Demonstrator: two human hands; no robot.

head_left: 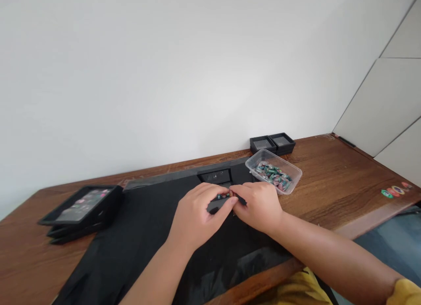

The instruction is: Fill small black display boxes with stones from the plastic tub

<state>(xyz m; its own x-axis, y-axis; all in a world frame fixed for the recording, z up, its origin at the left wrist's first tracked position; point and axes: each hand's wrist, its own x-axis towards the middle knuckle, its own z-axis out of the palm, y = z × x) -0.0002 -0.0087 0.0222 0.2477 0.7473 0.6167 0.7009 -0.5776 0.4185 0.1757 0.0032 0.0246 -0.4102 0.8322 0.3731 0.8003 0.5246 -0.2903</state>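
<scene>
- Head view: both hands are seen meeting over a black cloth [138, 235] that is spread on a wooden desk [342, 182].
- The left hand [197, 217] is curled with its fingertips pinched onto a small black box [217, 204], which lies on the cloth between the two hands.
- The right hand [259, 206] is closed in a pinch at the same spot; a small green and red stone [225, 195] is seen at the tips of its fingers, right at the top of the small black box. Which hand actually bears the stone cannot be told, as the fingertips overlap.
- A second open black box [215, 176] is seen just behind the hands, on the far edge of the cloth.
- A clear plastic tub [273, 171] filled with green and reddish stones is set just beyond the right hand, tilted slightly, partly on the cloth's corner.
- Two small black boxes with clear lids [272, 143] are placed side by side behind the tub, near the wall.
- A stack of flat black display trays [82, 208] is seen at the left end of the desk, well apart from the hands.
- Round coloured stickers [396, 190] are seen on the right edge of the desk.
</scene>
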